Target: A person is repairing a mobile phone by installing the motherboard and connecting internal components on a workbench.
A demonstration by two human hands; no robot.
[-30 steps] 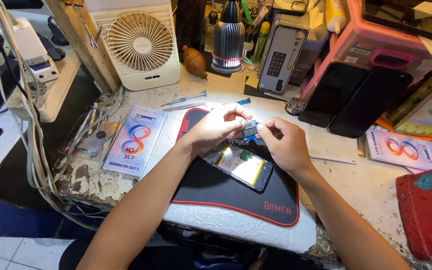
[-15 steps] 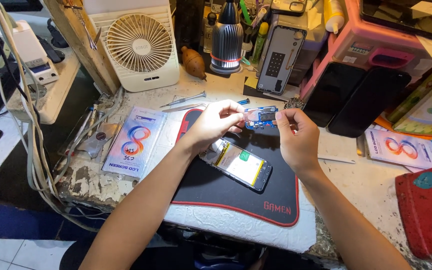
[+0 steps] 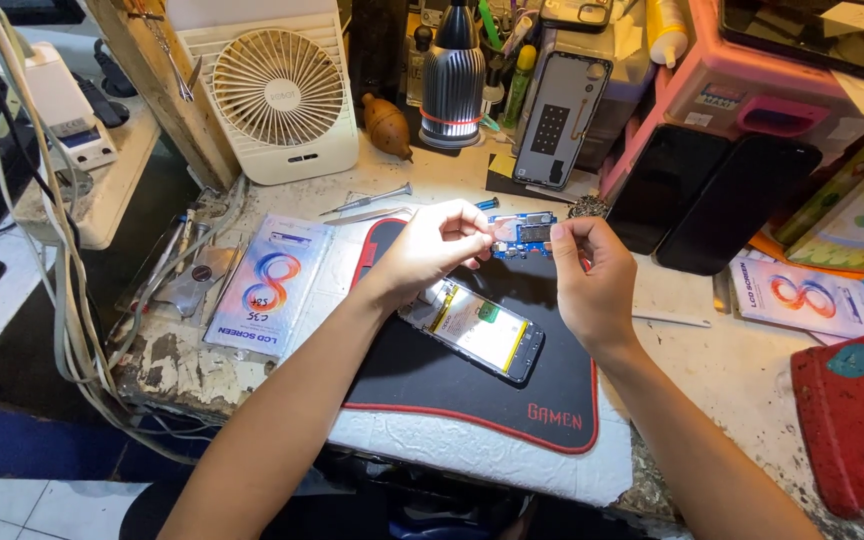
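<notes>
A small blue circuit board (image 3: 522, 235) is held up between both hands above the black mat (image 3: 472, 400). My left hand (image 3: 432, 248) pinches its left end and my right hand (image 3: 592, 280) grips its right end. Below the hands an opened phone (image 3: 477, 330), with its yellow and silver insides showing, lies diagonally on the mat.
A white desk fan (image 3: 277, 95) and a grey lamp (image 3: 452, 85) stand at the back. Two dark phones (image 3: 712, 195) lean at the right. A flat screen package (image 3: 267, 285) lies left of the mat, another package (image 3: 802, 300) at right. A screwdriver (image 3: 367, 200) and tweezers lie behind the mat. A red box (image 3: 857, 425) is at the right edge.
Both hands have lifted the blue board from just over the open phone up and away toward the back of the mat. The phone has stayed in place.
</notes>
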